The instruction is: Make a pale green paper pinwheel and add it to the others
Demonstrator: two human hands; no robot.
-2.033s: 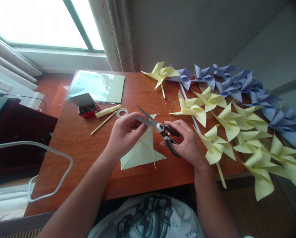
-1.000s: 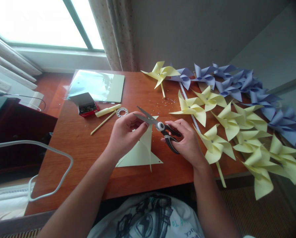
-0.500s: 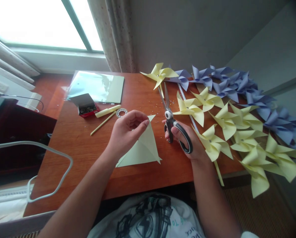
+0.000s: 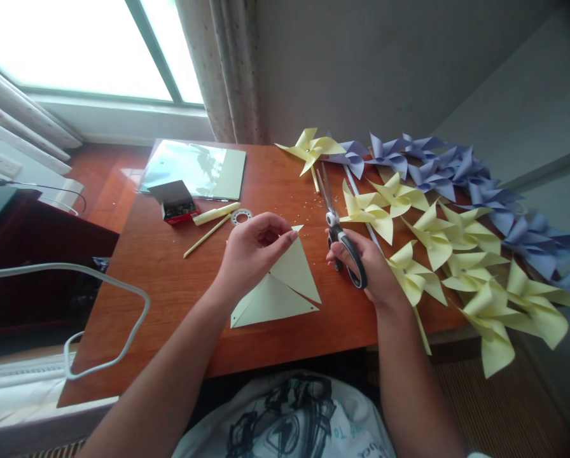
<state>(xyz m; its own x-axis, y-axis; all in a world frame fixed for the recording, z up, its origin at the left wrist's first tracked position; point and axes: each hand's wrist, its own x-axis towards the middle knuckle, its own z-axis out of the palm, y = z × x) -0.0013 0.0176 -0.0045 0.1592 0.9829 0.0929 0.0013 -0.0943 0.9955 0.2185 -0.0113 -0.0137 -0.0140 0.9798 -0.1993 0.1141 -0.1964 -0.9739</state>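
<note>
My left hand (image 4: 261, 245) pinches the upper part of a pale yellow paper sheet (image 4: 280, 299) between thumb and fingertips. A slit runs in from the sheet's lower right corner, and small holes show near the lower corners. The left side of the sheet is partly hidden behind the hand. In my right hand (image 4: 368, 264) is a pair of scissors (image 4: 333, 222) with black and white handles. Their blades point away from me, slightly parted, and stand clear of the paper. Yellow paper pinwheels (image 4: 368, 210) lie just beyond and to the right of this hand.
Purple pinwheels (image 4: 432, 178) are heaped at the back right. On the left lie a small box of metal pieces (image 4: 177, 208), a yellow pen-like tube (image 4: 217, 213), a thin yellow stick (image 4: 206, 236), a white ring (image 4: 242, 217) and a glossy packet (image 4: 194, 168). A white cable (image 4: 142, 312) loops at left.
The slit at the sheet's lower right corner now gapes open. The scissors have shifted slightly right with my right hand. My left hand keeps its pinch, and the whole view has moved a little.
</note>
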